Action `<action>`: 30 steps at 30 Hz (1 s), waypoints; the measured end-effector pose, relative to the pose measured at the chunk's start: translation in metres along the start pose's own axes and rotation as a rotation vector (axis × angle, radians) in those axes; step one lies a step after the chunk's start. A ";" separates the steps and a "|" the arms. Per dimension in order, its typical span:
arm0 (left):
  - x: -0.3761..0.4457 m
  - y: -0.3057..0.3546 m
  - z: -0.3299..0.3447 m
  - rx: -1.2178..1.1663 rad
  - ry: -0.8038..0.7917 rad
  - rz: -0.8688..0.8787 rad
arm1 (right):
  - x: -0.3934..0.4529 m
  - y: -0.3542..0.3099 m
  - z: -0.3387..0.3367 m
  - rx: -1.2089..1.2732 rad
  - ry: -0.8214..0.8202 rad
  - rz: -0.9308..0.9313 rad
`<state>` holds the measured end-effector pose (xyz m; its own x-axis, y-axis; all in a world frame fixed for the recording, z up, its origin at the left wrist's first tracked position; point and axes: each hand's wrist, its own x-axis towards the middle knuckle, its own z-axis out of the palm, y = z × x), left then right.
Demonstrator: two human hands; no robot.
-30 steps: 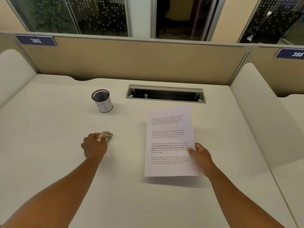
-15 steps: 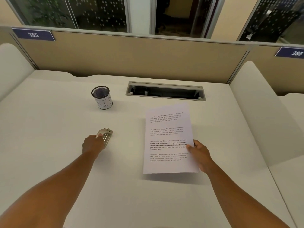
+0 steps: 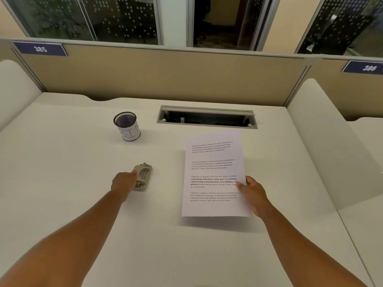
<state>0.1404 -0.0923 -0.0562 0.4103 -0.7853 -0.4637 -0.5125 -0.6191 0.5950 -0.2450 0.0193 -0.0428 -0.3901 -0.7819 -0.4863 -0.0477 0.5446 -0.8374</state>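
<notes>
The right hand (image 3: 251,195) is pinching the printed sheet (image 3: 213,172) by its right edge, just above the table's (image 3: 62,183) middle. The left hand (image 3: 122,182) is gripping a small beige tool (image 3: 143,177) lying on the table to the sheet's left. Toward the far edge, a mesh cup (image 3: 126,126) is showing only dark mesh inside.

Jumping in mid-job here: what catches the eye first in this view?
The printed sheet at centre right, pinched at its right edge by the right grip and lifted off the desk, as its shadow shows. Left of it, the left grip holds a small beige tool lying on the desk. Behind that stands a mesh cup marked BIN.
</notes>
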 end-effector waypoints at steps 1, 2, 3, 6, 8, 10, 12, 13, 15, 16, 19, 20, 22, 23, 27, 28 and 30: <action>-0.003 0.004 0.004 -0.015 -0.018 0.005 | 0.000 0.000 -0.001 0.004 0.004 0.001; -0.006 0.008 0.008 -0.035 -0.038 0.010 | 0.001 0.000 -0.001 0.010 0.006 0.002; -0.008 0.012 0.012 -0.057 -0.059 0.015 | 0.001 0.000 -0.002 0.016 0.009 0.003; -0.016 0.022 0.026 -0.110 -0.135 0.023 | 0.001 0.001 -0.005 0.032 0.016 0.007; -0.022 0.028 0.035 -0.141 -0.194 0.022 | 0.001 0.002 -0.008 0.038 0.020 0.008; -0.028 0.033 0.044 -0.155 -0.237 0.024 | 0.002 0.003 -0.011 0.042 0.028 0.009; -0.036 0.038 0.052 -0.168 -0.267 0.034 | 0.002 0.004 -0.014 0.051 0.030 0.008; -0.039 0.041 0.056 -0.174 -0.277 0.041 | 0.002 0.005 -0.015 0.054 0.029 0.007; -0.047 0.047 0.064 -0.174 -0.291 0.055 | 0.002 0.006 -0.018 0.049 0.028 0.006; -0.049 0.050 0.068 -0.168 -0.299 0.063 | 0.002 0.007 -0.020 0.045 0.029 0.009; -0.056 0.057 0.077 -0.151 -0.321 0.086 | 0.002 0.010 -0.025 0.045 0.028 0.022; -0.057 0.058 0.079 -0.151 -0.326 0.090 | 0.002 0.010 -0.027 0.046 0.031 0.023; -0.060 0.060 0.083 -0.160 -0.344 0.091 | 0.002 0.010 -0.028 0.054 0.035 0.025; -0.061 0.061 0.085 -0.167 -0.352 0.088 | 0.002 0.011 -0.028 0.059 0.036 0.027; -0.065 0.064 0.091 -0.161 -0.365 0.083 | 0.002 0.012 -0.028 0.071 0.044 0.029; -0.066 0.065 0.092 -0.161 -0.368 0.081 | 0.002 0.012 -0.029 0.075 0.043 0.031; -0.068 0.066 0.093 -0.155 -0.367 0.084 | 0.002 0.013 -0.029 0.085 0.044 0.037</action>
<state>0.0084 -0.0808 -0.0469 0.0608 -0.8005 -0.5963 -0.4011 -0.5666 0.7198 -0.2725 0.0337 -0.0471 -0.4303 -0.7469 -0.5070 0.0449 0.5432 -0.8384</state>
